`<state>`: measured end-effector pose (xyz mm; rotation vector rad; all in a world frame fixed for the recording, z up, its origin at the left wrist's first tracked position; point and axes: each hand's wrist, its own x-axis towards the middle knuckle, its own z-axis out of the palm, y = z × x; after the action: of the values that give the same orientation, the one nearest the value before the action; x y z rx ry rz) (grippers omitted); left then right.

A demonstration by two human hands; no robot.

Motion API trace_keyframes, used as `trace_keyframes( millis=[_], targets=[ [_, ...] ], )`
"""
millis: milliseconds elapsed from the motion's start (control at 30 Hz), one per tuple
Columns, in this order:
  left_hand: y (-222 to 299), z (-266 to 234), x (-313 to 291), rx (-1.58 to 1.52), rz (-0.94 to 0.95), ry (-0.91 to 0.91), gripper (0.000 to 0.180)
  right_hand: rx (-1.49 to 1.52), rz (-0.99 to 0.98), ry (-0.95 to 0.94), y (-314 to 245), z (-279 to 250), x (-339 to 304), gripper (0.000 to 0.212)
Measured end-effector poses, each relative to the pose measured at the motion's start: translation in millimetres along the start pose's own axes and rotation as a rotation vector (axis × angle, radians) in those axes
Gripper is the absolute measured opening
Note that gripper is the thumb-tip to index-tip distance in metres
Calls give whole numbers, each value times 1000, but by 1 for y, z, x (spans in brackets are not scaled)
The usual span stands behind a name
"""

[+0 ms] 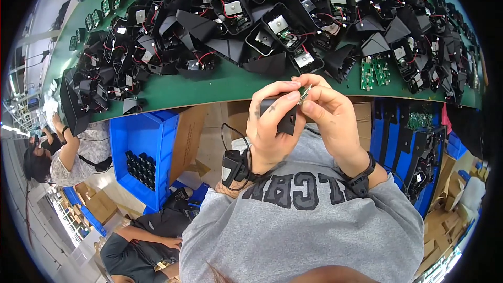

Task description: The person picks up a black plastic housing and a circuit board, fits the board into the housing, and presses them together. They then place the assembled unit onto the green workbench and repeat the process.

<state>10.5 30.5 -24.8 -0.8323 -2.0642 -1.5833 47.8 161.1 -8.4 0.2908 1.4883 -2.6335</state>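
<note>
My left hand (266,126) is closed around a black plastic housing (286,123), held in front of my chest just off the table's near edge. A small green circuit board (305,95) is pinched in the fingers of my right hand (335,118), right against the top of the housing. Fingers of both hands meet there and hide most of the board, so I cannot tell whether it sits inside the housing. Beyond my hands, many black housings (230,8) with red wires and metal plates lie heaped on the green table (204,85).
Bare green circuit boards (368,73) lie at the table's right, with more (107,7) at far left. A blue bin (119,149) holding small black parts stands below left; blue crates (385,131) stand right. Two other people (141,243) are on the left.
</note>
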Motion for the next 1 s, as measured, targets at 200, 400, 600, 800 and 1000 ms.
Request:
trace_keyframes(
  millis=[200,400,600,800,1000],
  targets=[
    [3,0,0,42,26,-29,46,98,84,2,0,-3,-4,11],
    [5,0,-2,16,28,-6,51,118,63,0,-2,-2,-4,10],
    [14,-3,3,-32,-52,-119,45,83,-103,59,-9,-3,-3,25],
    [28,-11,9,-770,-909,-106,65,-1071,-820,-197,-41,-29,7,50],
    [24,-18,12,-962,-1032,-233,57,-1155,-737,-179,-34,-35,5,57]
  ],
)
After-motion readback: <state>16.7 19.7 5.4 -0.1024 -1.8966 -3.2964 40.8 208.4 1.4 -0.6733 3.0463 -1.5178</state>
